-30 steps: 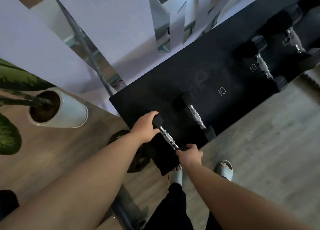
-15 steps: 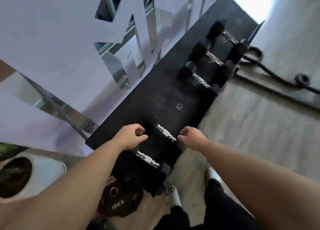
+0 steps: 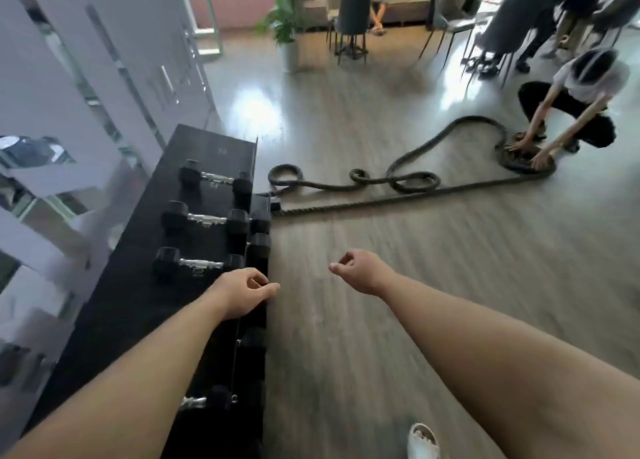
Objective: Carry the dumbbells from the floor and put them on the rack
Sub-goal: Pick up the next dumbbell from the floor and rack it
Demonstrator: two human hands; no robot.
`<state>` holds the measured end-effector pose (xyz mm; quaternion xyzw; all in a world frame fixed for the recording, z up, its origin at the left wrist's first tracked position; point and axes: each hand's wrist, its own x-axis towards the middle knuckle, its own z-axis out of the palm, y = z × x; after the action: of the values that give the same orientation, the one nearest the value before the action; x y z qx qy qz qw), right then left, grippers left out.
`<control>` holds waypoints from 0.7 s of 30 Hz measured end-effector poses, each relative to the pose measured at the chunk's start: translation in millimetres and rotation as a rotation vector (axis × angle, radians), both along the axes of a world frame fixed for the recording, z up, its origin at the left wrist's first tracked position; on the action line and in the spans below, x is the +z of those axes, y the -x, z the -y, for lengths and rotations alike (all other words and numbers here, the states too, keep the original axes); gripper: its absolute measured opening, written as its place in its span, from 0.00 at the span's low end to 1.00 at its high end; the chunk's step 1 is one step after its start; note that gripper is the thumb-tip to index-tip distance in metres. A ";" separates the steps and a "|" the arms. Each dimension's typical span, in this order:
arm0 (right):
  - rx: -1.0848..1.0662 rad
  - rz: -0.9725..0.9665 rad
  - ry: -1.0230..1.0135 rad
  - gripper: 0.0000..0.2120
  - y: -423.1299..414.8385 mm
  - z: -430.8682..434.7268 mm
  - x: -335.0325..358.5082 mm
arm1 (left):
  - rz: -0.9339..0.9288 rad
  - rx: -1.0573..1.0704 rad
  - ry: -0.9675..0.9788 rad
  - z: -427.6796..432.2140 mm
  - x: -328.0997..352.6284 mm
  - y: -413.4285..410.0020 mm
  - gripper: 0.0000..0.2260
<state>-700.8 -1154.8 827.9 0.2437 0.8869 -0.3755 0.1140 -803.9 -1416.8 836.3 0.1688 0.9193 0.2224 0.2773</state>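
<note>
Rubber-headed dumbbells (image 3: 202, 264) along the rack (image 3: 138, 285) top look heavy, best gripped by their knurled chrome handles; left hand (image 3: 242, 294) and right hand (image 3: 360, 271) hang loosely curled, empty.

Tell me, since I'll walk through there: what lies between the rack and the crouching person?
In the head view, a thick rope snakes in loops across the wood floor from the rack to the crouching person, who is coiling its far end.
</note>
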 end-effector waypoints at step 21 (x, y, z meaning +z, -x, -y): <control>-0.753 -0.009 -0.052 0.21 -387.2 -540.5 13.7 | -0.098 -0.585 -0.085 -628.2 27.9 -224.6 0.17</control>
<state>-313.6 -614.3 841.6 0.5537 0.7451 -0.3695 -0.0421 -579.3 -788.6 864.1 0.4484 0.8339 0.1630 0.2774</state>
